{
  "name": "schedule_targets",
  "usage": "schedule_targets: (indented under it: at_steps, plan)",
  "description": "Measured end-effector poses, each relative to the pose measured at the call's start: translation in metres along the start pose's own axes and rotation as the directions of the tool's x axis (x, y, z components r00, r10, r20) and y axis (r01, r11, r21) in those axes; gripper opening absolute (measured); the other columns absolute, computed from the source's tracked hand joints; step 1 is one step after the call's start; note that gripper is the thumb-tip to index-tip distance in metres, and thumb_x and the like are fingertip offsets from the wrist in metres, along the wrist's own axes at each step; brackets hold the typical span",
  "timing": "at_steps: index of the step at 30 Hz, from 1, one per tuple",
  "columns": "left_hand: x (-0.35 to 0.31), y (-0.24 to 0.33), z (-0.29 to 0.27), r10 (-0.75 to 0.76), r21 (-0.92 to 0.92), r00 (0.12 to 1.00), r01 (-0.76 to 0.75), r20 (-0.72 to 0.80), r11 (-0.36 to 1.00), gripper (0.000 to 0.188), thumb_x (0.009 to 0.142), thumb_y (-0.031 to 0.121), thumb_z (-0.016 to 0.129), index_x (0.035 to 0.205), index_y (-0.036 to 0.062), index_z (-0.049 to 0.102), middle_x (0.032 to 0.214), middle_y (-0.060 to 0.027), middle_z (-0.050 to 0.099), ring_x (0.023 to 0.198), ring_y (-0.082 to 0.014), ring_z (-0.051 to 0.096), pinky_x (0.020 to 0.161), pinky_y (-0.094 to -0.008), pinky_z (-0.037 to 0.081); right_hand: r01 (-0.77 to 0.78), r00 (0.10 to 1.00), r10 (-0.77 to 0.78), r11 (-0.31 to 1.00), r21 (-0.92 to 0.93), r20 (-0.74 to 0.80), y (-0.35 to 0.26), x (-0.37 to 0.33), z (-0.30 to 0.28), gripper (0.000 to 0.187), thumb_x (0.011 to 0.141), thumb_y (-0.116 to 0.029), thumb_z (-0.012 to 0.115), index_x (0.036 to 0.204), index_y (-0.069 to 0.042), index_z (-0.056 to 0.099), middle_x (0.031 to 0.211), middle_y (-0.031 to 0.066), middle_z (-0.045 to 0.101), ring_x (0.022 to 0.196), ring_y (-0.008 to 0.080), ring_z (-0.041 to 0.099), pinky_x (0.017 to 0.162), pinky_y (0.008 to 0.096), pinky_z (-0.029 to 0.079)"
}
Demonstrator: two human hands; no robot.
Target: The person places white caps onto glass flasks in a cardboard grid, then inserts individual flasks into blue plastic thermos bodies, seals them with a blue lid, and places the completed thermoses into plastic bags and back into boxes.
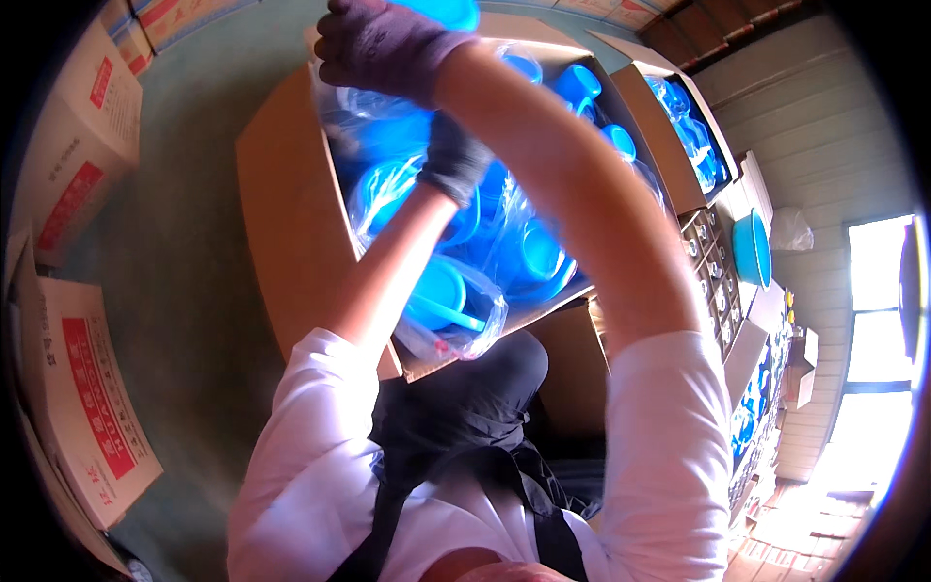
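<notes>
A large open cardboard box (pixel 281 194) stands in front of me, filled with blue plastic vessels (pixel 438 291) in clear plastic bags (pixel 485 325). Some look round with a handle; their exact kind is unclear. My right arm crosses over my left, and my right hand (pixel 388 48), in a purple-grey glove, is above the box's far left part with its fingers curled. A blue round thing (pixel 441 12) shows right behind it; whether the hand grips it is hidden. My left hand (pixel 458 160), in a dark grey glove, reaches in among the bagged vessels, its fingers hidden.
A second open box (pixel 669 145) of blue items stands at the right, near divided cartons (pixel 713 262) and a teal basin (pixel 752 249). Closed cartons (pixel 97 407) line the left. My knee (pixel 514 373) is close to the box's near side.
</notes>
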State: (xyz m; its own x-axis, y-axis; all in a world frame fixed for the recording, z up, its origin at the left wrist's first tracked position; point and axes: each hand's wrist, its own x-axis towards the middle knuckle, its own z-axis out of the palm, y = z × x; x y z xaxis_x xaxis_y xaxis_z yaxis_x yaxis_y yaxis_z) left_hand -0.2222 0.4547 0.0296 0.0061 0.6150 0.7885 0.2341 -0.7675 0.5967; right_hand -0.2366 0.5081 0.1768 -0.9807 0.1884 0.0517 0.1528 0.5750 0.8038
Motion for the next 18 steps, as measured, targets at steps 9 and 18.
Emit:
schedule_targets:
  at_steps: [9, 18]
  plan:
    - [-0.029, -0.105, -0.04, -0.954, -0.902, 0.149, 0.389, 0.261, -0.186, 0.029, 0.091, 0.022, 0.053, 0.117, 0.0095, 0.052, 0.12, -0.0094, 0.056, 0.116, -0.0269, 0.051, 0.096, -0.0397, 0.044, -0.487, 0.555, 0.819, 0.464, 0.74, -0.148, -0.069, -0.038, 0.082, 0.048, 0.076, -0.035, 0.068, 0.117, -0.012, 0.058, 0.121, 0.0121, 0.057, 0.115, 0.0339, 0.05, 0.097, 0.0466, 0.04]
    - [-0.022, -0.079, -0.044, -0.985, -0.899, 0.142, 0.438, 0.099, -0.027, 0.056, 0.082, 0.03, 0.066, 0.132, 0.0204, 0.043, 0.139, -0.0086, 0.043, 0.123, -0.0298, 0.045, 0.096, -0.0507, 0.045, -0.913, 0.179, 0.877, -0.021, 0.407, 0.445, -0.099, -0.151, 0.138, 0.024, 0.078, -0.031, 0.07, 0.094, -0.013, 0.069, 0.109, 0.0107, 0.065, 0.114, 0.0249, 0.055, 0.094, 0.0455, 0.042]
